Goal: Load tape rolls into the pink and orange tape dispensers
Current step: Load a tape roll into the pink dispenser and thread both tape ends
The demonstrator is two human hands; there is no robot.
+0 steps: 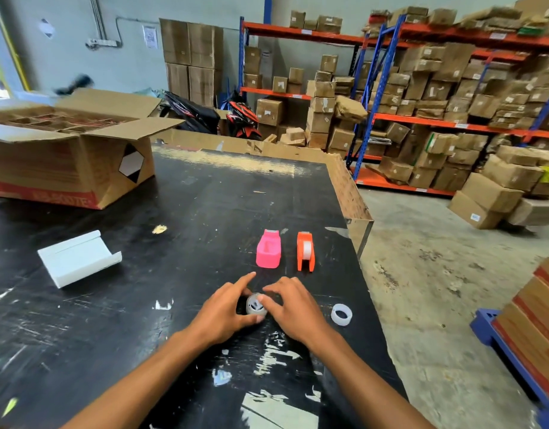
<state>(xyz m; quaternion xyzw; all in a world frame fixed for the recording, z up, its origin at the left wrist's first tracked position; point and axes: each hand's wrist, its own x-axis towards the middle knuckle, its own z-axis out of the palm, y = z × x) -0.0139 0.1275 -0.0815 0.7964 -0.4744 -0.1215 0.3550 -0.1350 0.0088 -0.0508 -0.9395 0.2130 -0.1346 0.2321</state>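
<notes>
Getting a clear tape roll [256, 304] ready for the pink dispenser [268, 249], most likely. Orange dispenser [305, 251] already loaded with white tape. Left hand [226, 311] and right hand [293, 308] both pinched on the roll, fingers curled close, low over the black counter [205, 212]. Probably picking at the tape end. Next: lift and drop into the pink one, just ahead. Spare white ring [341, 314] lying near, to the right.

I see a black scuffed table [112, 320]. Open cardboard box [65, 156] sits at its far left, white folded tray [78, 258] nearer. Behind: parked motorbikes [211, 114], orange-blue shelving [406, 119] packed with cartons, loose boxes [490, 199] on the concrete floor.
</notes>
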